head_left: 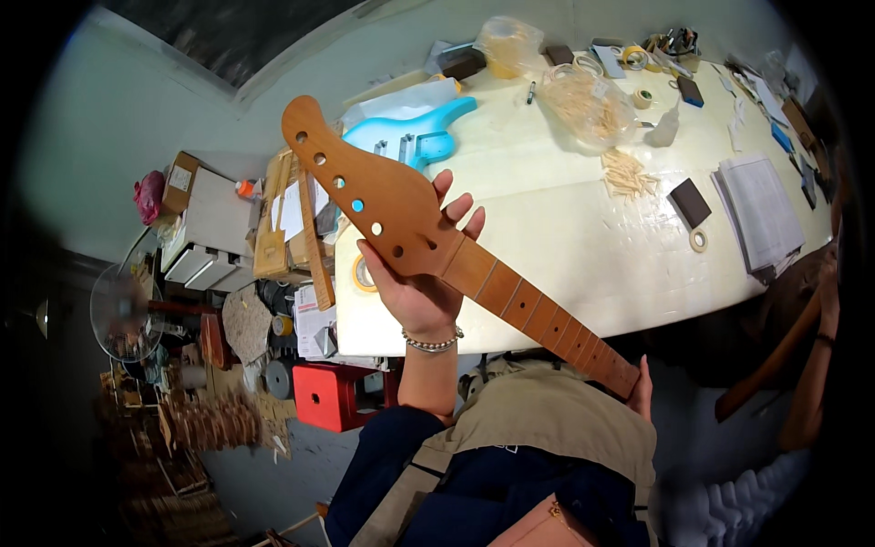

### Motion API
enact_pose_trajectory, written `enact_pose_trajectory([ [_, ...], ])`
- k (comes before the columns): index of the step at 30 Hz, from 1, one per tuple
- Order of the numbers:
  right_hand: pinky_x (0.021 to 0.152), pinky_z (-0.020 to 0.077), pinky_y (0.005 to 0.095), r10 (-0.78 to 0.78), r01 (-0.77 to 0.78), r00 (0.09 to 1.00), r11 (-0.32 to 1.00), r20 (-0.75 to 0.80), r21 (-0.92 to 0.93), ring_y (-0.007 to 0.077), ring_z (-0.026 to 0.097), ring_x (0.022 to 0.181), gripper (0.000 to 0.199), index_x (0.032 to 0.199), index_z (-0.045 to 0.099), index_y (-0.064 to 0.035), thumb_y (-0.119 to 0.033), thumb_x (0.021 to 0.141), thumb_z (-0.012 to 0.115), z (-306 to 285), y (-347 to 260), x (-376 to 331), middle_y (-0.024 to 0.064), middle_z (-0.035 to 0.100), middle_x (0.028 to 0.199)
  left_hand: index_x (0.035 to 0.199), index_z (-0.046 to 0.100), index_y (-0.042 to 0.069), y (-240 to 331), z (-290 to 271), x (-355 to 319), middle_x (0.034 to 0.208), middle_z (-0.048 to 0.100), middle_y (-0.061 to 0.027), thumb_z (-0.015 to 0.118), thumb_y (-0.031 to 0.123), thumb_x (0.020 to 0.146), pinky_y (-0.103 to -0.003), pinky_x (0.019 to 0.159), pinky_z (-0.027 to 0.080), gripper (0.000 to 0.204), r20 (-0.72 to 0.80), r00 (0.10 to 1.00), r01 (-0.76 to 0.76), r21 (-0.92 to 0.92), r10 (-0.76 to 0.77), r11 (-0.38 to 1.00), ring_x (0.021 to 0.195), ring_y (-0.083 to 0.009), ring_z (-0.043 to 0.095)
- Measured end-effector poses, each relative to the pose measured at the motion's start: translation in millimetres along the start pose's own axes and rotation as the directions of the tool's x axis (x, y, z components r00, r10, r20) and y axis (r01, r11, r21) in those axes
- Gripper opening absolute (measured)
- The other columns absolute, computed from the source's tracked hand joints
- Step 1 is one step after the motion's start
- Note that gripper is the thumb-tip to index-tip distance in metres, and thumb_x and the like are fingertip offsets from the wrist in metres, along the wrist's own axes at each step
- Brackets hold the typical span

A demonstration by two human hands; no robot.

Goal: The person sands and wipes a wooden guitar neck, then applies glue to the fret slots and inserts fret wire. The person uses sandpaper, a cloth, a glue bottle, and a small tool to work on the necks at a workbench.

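Note:
A brown wooden guitar neck (556,330) lies slantwise in front of me, its broad headstock at the upper left. Several round tuner holes run along the headstock, and dark dots mark the fretboard. My left hand (419,296) is under the headstock, with the thumb at the near edge and fingertips showing past the far edge. At the lower right end of the neck is my right hand (643,392), gripping the heel; most of its fingers are hidden. Behind the headstock, a light blue guitar body (415,130) rests on the table.
The pale table (538,214) holds a bag of wooden pegs (588,108), loose pegs (629,175), a dark sanding block (690,202), tape rolls and stacked paper (756,214). A red stool (333,397) stands below left, a fan (123,312) farther left. Another person's arm (809,387) is at right.

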State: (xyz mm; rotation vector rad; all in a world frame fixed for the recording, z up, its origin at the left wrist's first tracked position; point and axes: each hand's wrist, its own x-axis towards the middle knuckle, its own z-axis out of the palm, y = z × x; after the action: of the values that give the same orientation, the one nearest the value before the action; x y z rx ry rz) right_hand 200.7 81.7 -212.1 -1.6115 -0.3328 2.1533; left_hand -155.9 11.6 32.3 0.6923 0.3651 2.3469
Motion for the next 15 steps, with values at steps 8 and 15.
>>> enact_pose_trajectory([
  [8, 0.065, 0.0484, 0.0324, -0.083, 0.082, 0.996, 0.996, 0.030, 0.022, 0.0185, 0.059, 0.065, 0.045, 0.072, 0.052, -0.0106, -0.052, 0.088, 0.046, 14.3, 8.7, 5.5, 0.0043, 0.058, 0.071, 0.139, 0.021, 0.009, -21.1, 0.7, -2.6, 0.136, 0.036, -0.0188, 0.024, 0.056, 0.092, -0.046, 0.101, 0.034, 0.067, -0.073, 0.996, -0.037, 0.136, 0.047, 0.990, 0.110, -0.0304, 0.051],
  [15, 0.065, 0.0487, 0.0329, -0.063, 0.064, 0.998, 0.997, 0.032, -0.035, 0.0189, 0.060, 0.067, 0.046, 0.072, 0.054, -0.0108, -0.052, 0.089, 0.045, 15.5, 3.8, -0.7, 0.0045, 0.059, 0.072, 0.140, 0.021, 0.009, -18.6, -6.2, -8.1, 0.140, 0.033, -0.0129, 0.038, 0.055, 0.089, -0.044, 0.103, 0.031, 0.071, -0.036, 0.999, -0.024, 0.011, 0.025, 1.000, 0.115, -0.0269, 0.046],
])
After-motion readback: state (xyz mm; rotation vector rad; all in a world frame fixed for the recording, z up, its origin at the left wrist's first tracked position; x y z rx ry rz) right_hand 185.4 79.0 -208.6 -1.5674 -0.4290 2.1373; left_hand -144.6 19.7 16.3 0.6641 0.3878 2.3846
